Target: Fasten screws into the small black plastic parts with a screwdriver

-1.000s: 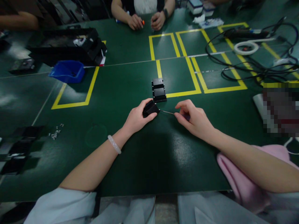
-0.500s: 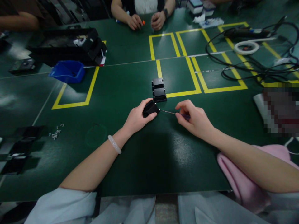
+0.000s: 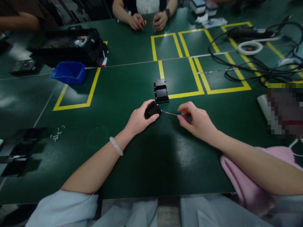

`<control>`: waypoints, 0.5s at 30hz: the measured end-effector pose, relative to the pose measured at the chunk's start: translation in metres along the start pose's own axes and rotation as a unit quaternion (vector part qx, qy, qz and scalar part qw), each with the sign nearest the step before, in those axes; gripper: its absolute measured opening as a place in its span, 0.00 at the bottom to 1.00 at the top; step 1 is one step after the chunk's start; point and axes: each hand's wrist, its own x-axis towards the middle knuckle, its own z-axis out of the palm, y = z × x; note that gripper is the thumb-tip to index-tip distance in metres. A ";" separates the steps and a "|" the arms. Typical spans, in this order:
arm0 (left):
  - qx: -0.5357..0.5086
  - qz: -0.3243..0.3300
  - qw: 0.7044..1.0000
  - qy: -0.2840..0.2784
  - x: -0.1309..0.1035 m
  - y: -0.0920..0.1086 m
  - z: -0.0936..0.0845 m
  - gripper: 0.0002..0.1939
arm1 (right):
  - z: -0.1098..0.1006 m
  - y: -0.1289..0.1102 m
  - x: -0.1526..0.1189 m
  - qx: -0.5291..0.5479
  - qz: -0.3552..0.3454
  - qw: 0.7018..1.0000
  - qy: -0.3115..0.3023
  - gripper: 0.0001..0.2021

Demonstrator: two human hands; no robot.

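Note:
Fingers and thumb of my left hand (image 3: 141,118) are wrapped round a small black block (image 3: 152,109) on the green table. My right hand (image 3: 196,120) grips the dark handle of a screwdriver (image 3: 170,113), whose thin shaft points left. Its tip meets the right side of the block, at a small shiny screw. Just beyond the block stand black parts (image 3: 161,93) in a short column, with small screws along their sides.
Loose screws (image 3: 56,134) and black pieces (image 3: 17,154) lie at the left. Behind them are a blue bin (image 3: 69,72) and a black tray (image 3: 68,44). Cables (image 3: 255,71) and a pink cloth (image 3: 248,179) are at the right. Across the table rest another person's hands (image 3: 160,21).

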 end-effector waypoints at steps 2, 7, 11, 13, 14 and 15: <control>-0.004 -0.003 1.000 -0.004 0.000 0.001 0.000 0.33 | -0.001 -0.001 0.000 0.006 0.012 1.000 -0.007 0.06; -0.008 -0.007 1.000 -0.008 0.000 0.002 -0.002 0.33 | -0.001 0.000 0.000 0.005 0.019 1.000 -0.012 0.05; -0.009 -0.006 1.000 -0.007 0.000 0.002 -0.002 0.33 | 0.000 0.002 0.000 -0.002 0.000 1.000 -0.005 0.07; -0.012 -0.006 1.000 -0.005 0.000 0.002 -0.001 0.33 | 0.001 0.002 0.000 -0.007 -0.007 1.000 -0.004 0.08; -0.013 -0.006 1.000 -0.004 0.000 0.002 -0.001 0.33 | 0.001 0.002 -0.001 -0.007 -0.008 1.000 -0.004 0.07; -0.013 -0.007 1.000 -0.003 0.000 0.001 -0.001 0.33 | 0.000 0.002 0.000 -0.007 -0.007 1.000 -0.004 0.07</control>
